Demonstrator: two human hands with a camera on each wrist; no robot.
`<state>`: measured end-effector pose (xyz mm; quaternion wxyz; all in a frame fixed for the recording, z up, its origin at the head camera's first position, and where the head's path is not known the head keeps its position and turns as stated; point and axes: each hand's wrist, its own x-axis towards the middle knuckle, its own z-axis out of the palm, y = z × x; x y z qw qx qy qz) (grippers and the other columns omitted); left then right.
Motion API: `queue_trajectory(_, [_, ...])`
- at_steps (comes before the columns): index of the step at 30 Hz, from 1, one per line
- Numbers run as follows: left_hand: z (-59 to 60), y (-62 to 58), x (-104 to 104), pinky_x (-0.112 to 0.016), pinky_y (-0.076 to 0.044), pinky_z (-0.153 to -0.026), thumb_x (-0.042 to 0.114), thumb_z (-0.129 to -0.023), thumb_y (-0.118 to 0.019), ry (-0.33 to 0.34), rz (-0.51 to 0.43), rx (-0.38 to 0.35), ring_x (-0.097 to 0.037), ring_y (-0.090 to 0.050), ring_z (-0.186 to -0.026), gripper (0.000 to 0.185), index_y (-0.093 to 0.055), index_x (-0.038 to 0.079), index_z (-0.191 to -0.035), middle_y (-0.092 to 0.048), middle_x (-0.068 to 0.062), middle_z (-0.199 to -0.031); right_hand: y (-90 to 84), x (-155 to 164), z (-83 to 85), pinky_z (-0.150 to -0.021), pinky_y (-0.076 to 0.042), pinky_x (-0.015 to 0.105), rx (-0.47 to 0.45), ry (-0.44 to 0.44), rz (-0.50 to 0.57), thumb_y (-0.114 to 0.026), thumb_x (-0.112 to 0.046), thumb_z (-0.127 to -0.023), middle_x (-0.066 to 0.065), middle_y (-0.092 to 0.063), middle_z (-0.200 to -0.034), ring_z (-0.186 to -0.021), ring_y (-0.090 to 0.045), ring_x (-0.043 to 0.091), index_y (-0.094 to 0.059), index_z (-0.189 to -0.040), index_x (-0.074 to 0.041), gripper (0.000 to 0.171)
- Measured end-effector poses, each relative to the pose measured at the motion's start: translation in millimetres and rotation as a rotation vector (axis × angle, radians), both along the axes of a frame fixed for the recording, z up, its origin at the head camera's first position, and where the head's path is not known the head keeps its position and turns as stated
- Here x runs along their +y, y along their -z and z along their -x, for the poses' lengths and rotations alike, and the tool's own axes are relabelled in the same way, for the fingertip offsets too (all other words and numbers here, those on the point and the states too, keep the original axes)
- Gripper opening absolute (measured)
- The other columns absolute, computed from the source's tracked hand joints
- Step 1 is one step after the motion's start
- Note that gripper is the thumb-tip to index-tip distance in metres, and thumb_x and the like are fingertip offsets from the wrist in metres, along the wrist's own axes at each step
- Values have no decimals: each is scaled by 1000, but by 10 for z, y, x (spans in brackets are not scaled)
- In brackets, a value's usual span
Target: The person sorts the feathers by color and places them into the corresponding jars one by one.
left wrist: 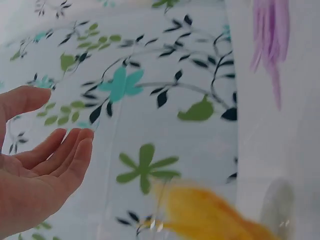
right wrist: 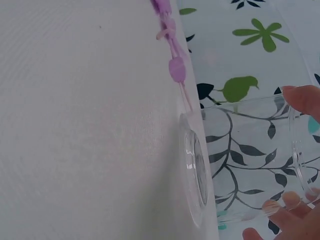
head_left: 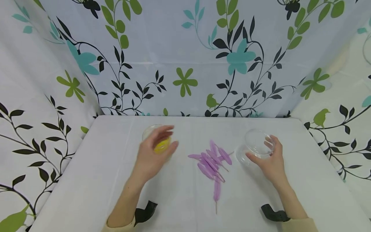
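Several purple feathers lie in a loose pile mid-table. On the right, my right hand holds a clear cup near its rim, thumb on one side and fingers on the other. The cup stands upright, its base at the tabletop. On the left is another clear cup with a yellow, feathery-looking bundle in it. My left hand is beside this cup, fingers loosely bent. In the left wrist view a gap shows between thumb and fingers, with nothing held.
A white cloth covers the table. Patterned curtains hang behind it and along both sides. One purple feather lies nearer the front than the pile. Dark straps are at both wrists.
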<state>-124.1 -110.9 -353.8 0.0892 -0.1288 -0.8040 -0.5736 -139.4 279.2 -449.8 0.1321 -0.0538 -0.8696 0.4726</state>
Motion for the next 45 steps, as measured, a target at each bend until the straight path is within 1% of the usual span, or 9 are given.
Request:
queue_trajectory(4, [48,188,352,-40,-50,-104,26,-95,-69,147,120,-127,-20,-62,-118,38,-61,18,-132,-65,3,-127,-14,-17,-9,-111,-28,67,11,-13,2,-86,-26,-79,16,-28,-159,-144,-33,40,-11,-157,-12,110])
queue_trajectory(7, [157,376,510,-40,-52,-100,28,-97,-65,194,159,-217,-22,-64,-115,34,-64,16,-129,-68,1,-122,-10,-23,-14,-111,-27,67,3,-19,12,-86,-27,-79,16,-27,-159,-144,-32,40,-11,-157,-12,110])
queue_trajectory(12, [332,628,586,-42,-53,-98,25,-99,-61,158,174,-305,-25,-65,-114,29,-67,10,-124,-71,-4,-119,13,-31,-13,-110,-28,64,7,-13,23,-87,-25,-77,15,-28,-159,-144,-33,38,-13,-157,-12,110])
queue_trajectory(15, [396,746,573,-42,-54,-95,24,-100,-59,115,238,-351,-26,-64,-113,29,-68,8,-123,-70,-5,-120,22,-28,-16,-109,-28,63,17,-14,21,-88,-24,-77,15,-28,-158,-143,-33,39,-13,-157,-12,110])
queue_trajectory(19, [458,841,549,-42,-54,-94,23,-100,-59,106,319,-411,-26,-64,-111,29,-67,6,-122,-69,-8,-118,20,-27,-12,-110,-28,65,15,-24,18,-87,-26,-78,15,-28,-158,-143,-33,39,-12,-157,-14,110])
queue_trajectory(26, [532,971,571,-41,-53,-93,10,-93,-66,144,413,-371,-23,-64,-97,21,-70,2,-112,-70,-9,-102,3,-22,-23,-110,-28,65,13,-31,19,-87,-26,-78,15,-27,-159,-143,-32,39,-12,-157,-13,109])
queue_trajectory(30, [552,1006,611,-34,-54,-81,8,-89,-70,140,448,-325,-18,-61,-85,15,-72,2,-102,-69,-6,-91,-1,-20,-30,-110,-28,65,10,-30,27,-87,-26,-78,15,-27,-159,-143,-32,39,-11,-157,-13,110])
queue_trajectory(35, [526,1035,647,-26,-48,-67,8,-86,-75,116,471,-265,-13,-56,-71,6,-72,4,-89,-66,-3,-78,3,-27,-46,-110,-28,65,5,-22,28,-87,-26,-78,15,-27,-159,-144,-32,39,-11,-158,-15,111])
queue_trajectory(45, [493,1024,595,-25,-43,-65,12,-90,-73,144,491,-252,-12,-51,-72,7,-71,8,-86,-62,1,-76,14,-29,-46,-110,-26,66,12,-19,28,-87,-26,-78,15,-28,-159,-144,-31,38,-11,-158,-15,110])
